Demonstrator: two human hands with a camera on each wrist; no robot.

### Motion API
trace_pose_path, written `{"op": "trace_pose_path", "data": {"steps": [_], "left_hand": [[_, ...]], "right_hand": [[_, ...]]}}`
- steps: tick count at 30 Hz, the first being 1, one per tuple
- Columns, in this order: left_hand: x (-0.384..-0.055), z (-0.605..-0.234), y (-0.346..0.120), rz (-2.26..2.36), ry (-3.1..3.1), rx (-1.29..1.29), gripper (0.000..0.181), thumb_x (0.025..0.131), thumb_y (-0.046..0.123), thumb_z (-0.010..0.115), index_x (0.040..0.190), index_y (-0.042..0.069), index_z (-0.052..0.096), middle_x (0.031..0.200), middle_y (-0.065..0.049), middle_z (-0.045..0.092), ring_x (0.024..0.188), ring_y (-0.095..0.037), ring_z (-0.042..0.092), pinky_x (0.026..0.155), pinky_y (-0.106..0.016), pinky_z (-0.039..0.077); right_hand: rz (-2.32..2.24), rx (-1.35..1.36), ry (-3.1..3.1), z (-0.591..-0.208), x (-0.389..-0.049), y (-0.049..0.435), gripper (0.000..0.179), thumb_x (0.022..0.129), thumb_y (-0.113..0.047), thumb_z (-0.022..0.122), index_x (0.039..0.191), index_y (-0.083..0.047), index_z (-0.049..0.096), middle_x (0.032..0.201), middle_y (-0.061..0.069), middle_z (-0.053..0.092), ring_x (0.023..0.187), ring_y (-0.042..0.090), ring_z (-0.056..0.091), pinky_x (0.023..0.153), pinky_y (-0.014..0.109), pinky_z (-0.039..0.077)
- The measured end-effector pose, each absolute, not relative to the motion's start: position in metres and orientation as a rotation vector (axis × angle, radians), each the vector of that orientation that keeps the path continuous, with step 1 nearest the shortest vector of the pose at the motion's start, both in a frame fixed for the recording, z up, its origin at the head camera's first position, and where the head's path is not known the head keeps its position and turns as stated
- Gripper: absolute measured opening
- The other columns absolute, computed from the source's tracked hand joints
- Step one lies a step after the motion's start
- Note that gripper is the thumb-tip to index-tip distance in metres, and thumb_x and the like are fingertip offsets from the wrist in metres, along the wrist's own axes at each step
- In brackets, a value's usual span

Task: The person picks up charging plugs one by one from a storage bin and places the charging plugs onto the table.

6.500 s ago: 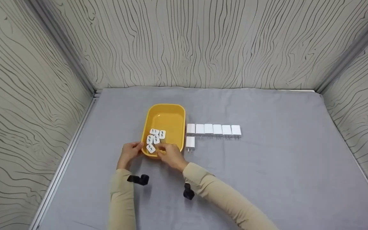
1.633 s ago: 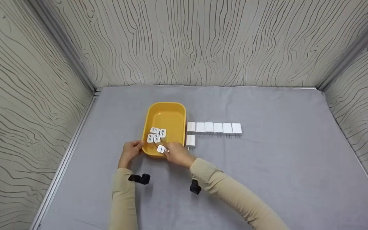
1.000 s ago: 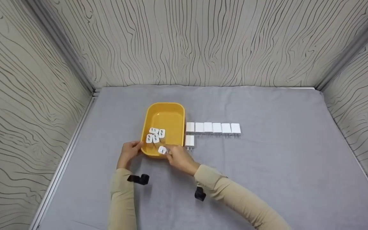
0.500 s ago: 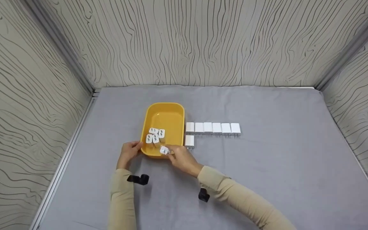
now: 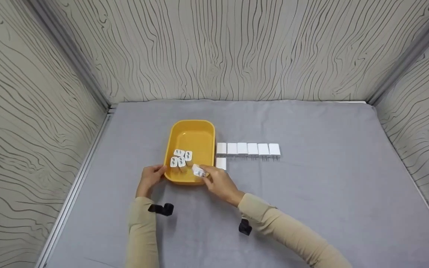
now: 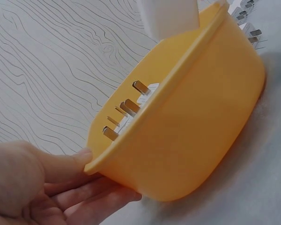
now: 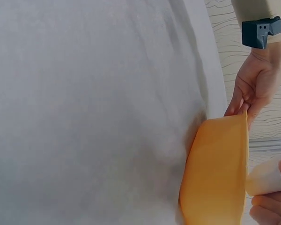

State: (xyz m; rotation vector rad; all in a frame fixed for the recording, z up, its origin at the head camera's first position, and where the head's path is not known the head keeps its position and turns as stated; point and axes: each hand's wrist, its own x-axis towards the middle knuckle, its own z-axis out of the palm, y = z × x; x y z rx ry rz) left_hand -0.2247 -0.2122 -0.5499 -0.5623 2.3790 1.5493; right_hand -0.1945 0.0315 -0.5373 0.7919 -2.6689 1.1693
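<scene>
My left hand (image 5: 150,179) grips the near left rim of a yellow plastic bin (image 5: 196,137); in the left wrist view the thumb lies over the rim and the fingers are against the outer wall. Between thumb and fingers of my right hand (image 5: 220,185) is a white plug-in charger (image 5: 198,171), tilted, over the bin's near right part. That charger (image 6: 171,18) shows above the rim in the left wrist view, its prongs out of sight. Several more white chargers (image 5: 181,161) stand prongs up inside the bin at its left.
To the right of the bin, several white chargers (image 5: 247,149) lie side by side in a row, prongs towards me. One charger (image 5: 221,163) lies below the row's left end, partly behind my right hand. A grey cloth (image 5: 322,193) covers the table; patterned panels surround it.
My right hand has picked a charger off the bin's near left corner, turned it and moved it rightwards and up. The left hand stays on the rim.
</scene>
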Motion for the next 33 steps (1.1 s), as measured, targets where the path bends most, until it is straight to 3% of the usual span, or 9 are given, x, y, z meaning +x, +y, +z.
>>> {"op": "trace_pose_path", "data": {"steps": [12, 28, 33], "left_hand": [[-0.226, -0.552, -0.214, 1.557, 2.36, -0.538, 0.038, 0.1, 0.017, 0.052, 0.127, -0.01, 0.057, 0.128, -0.028, 0.06, 0.09, -0.012, 0.065, 0.084, -0.027, 0.056], [-0.225, -0.552, -0.212, 1.592, 2.359, -0.545, 0.038, 0.1, 0.015, 0.051, 0.127, -0.011, 0.056, 0.129, -0.03, 0.059, 0.098, -0.021, 0.066, 0.086, -0.029, 0.057], [-0.225, -0.551, -0.212, 1.554, 2.372, -0.548, 0.038, 0.1, 0.016, 0.051, 0.127, -0.009, 0.056, 0.128, -0.028, 0.06, 0.093, -0.015, 0.064, 0.087, -0.03, 0.056]], "right_hand": [[1.203, 0.721, -2.574, -0.545, -0.194, 0.047, 0.036, 0.085, 0.0, 0.067, 0.121, 0.006, 0.062, 0.12, 0.024, 0.067, 0.112, 0.036, 0.064, 0.096, 0.04, 0.053], [1.237, 0.654, -2.456, -0.56, -0.195, 0.064, 0.04, 0.083, 0.002, 0.069, 0.122, 0.005, 0.062, 0.123, 0.022, 0.066, 0.112, 0.035, 0.064, 0.096, 0.039, 0.053], [1.208, 0.614, -2.471, -0.564, -0.197, 0.07, 0.04, 0.082, 0.003, 0.069, 0.121, 0.006, 0.063, 0.12, 0.023, 0.067, 0.11, 0.035, 0.065, 0.095, 0.038, 0.053]]}}
